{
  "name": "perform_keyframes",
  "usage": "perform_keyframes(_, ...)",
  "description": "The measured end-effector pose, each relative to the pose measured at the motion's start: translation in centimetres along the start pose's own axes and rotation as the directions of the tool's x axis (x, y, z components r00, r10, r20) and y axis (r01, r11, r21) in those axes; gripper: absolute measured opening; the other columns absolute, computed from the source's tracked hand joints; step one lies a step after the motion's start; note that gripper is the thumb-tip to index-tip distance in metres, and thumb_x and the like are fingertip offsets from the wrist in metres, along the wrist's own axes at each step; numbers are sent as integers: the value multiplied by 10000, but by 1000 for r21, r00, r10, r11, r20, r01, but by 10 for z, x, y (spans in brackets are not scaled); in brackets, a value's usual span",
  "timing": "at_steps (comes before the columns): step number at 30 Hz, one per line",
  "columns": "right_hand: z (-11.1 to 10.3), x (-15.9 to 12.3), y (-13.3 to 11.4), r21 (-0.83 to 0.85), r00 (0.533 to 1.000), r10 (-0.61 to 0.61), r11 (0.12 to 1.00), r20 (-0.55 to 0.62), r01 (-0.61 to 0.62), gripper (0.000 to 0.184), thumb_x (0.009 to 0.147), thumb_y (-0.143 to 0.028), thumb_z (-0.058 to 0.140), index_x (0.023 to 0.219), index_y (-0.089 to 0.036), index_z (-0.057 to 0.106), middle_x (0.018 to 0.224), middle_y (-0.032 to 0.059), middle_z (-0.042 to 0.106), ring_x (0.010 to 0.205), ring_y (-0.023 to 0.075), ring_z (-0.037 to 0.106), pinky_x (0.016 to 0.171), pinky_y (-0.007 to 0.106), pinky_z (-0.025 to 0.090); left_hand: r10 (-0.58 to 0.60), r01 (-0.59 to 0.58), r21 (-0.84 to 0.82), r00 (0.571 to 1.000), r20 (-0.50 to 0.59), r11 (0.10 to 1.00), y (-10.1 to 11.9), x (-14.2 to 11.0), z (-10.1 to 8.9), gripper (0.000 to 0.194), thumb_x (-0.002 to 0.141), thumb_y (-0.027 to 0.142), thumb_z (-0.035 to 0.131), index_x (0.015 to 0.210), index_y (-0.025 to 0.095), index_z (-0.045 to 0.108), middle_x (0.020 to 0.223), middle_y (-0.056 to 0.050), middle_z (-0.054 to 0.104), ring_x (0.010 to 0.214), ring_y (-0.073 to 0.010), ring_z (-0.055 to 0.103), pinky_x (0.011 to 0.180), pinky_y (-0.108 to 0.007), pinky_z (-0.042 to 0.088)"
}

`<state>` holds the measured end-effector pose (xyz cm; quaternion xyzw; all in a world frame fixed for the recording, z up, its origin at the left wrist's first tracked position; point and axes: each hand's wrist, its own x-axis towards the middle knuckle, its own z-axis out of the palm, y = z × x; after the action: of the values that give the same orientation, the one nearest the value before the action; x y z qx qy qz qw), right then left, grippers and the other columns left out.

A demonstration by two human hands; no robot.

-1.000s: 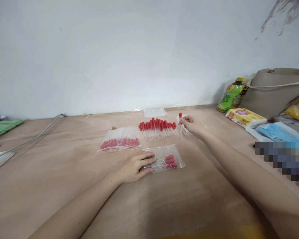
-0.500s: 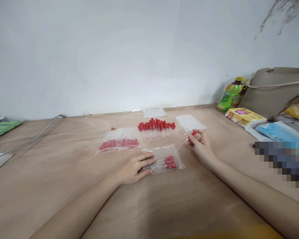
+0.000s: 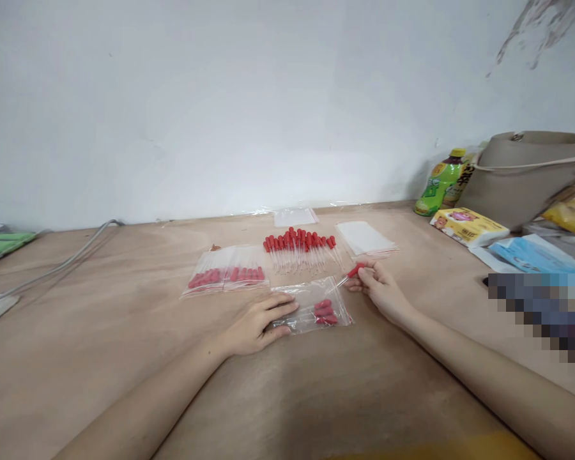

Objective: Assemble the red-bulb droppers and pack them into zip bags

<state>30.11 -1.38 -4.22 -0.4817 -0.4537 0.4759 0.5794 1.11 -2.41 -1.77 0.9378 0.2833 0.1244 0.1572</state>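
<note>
Between the thumb and fingers of my right hand (image 3: 376, 287) is a dropper (image 3: 353, 271) with a red rubber bulb, its clear tip pointing down-left at the right end of a zip bag (image 3: 306, 291). Whether the tip is inside the bag I cannot tell. Several red-bulbed droppers (image 3: 324, 312) lie in that clear bag. My left hand (image 3: 261, 322) rests flat on the bag's left end, fingers apart. Behind the bag lies a pile of droppers (image 3: 297, 243), bulbs toward the wall. Left of it are two bags (image 3: 227, 271) with droppers inside.
Stacked flat bags (image 3: 364, 237) lie right of the pile, and another flat bag (image 3: 296, 218) lies behind it. Along the right stand a green bottle (image 3: 441, 182), a yellow tissue pack (image 3: 469, 227), a blue packet (image 3: 539, 254) and a grey bag (image 3: 517, 176). A cable (image 3: 84, 249) runs at left.
My right hand has moved left and slightly down, bringing the dropper's tip to the bag's right end. The left hand stays on the bag.
</note>
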Motion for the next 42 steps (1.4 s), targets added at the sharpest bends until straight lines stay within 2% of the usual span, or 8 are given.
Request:
perform_keyframes(4, -17, 6, 0, -378, 981, -84, 914, 178, 147, 327, 667, -454, 621, 855, -200, 539, 791, 17, 614, 661, 126, 556, 617, 271, 439, -21, 21, 3, 1000, -18, 1000, 3, 0, -2, 495, 877, 371, 429, 1343, 249, 318, 1364, -83, 376, 1232, -215, 378, 1005, -395, 350)
perform_keyframes(8, -32, 11, -8, -609, 978, -95, 770, 187, 192, 306, 679, -463, 608, 809, -186, 605, 672, -1, 601, 525, 106, 476, 498, 245, 376, -19, 19, 5, 1000, -15, 1000, 3, -1, -3, 497, 874, 373, 435, 1342, 254, 317, 1342, -81, 402, 1217, -223, 393, 1000, -399, 353)
perform_keyframes(15, -14, 0, -13, -488, 888, -201, 775, 413, 402, 191, 692, -388, 634, 809, -249, 693, 887, 25, 631, 850, 176, 564, 801, 341, 431, -24, 24, 5, 1000, -9, 1000, 3, 0, -2, 495, 873, 385, 432, 1339, 257, 323, 1369, -81, 367, 1226, -225, 383, 1001, -392, 350)
perform_keyframes(20, -6, 1, -7, -452, 841, -224, 760, 492, 467, 156, 722, -339, 618, 840, -281, 702, 936, 36, 618, 882, 183, 549, 838, 382, 423, -31, 31, 4, 1000, -4, 1000, 4, 0, -4, 493, 873, 385, 431, 1339, 266, 324, 1369, -76, 369, 1228, -233, 382, 1001, -404, 348)
perform_keyframes(26, 7, 2, 4, -490, 899, -253, 769, 357, 411, 110, 690, -331, 637, 705, -233, 684, 830, 32, 608, 776, 160, 567, 775, 348, 445, -27, 27, 22, 1000, -13, 999, 5, 1, -5, 496, 867, 396, 438, 1334, 259, 337, 1360, -76, 384, 1219, -240, 394, 998, -408, 354)
perform_keyframes(33, 7, -3, 1, -669, 849, -313, 522, 426, 529, 112, 732, -289, 572, 718, -255, 677, 921, 38, 594, 880, 186, 535, 821, 373, 398, -27, 27, 29, 1000, -14, 999, 3, 0, -3, 495, 867, 391, 443, 1331, 247, 348, 1363, -84, 383, 1227, -236, 386, 1000, -410, 352)
perform_keyframes(38, -4, 30, -20, -823, 950, -261, 492, 171, 283, 157, 728, -322, 542, 725, -217, 658, 758, 30, 644, 730, 178, 572, 690, 307, 426, -4, 5, 10, 1000, -16, 1000, 2, 0, -2, 477, 866, 383, 446, 1315, 236, 381, 1358, -83, 393, 1230, -232, 381, 1005, -409, 349)
perform_keyframes(42, 4, 74, -34, -927, 991, -132, 373, -15, 36, 227, 720, -298, 542, 885, -178, 642, 862, 70, 663, 806, 192, 595, 696, 277, 425, 7, -8, -24, 1000, -29, 1000, 0, 1, 0, 470, 866, 367, 452, 1315, 248, 380, 1361, -77, 390, 1230, -231, 381, 1005, -414, 349)
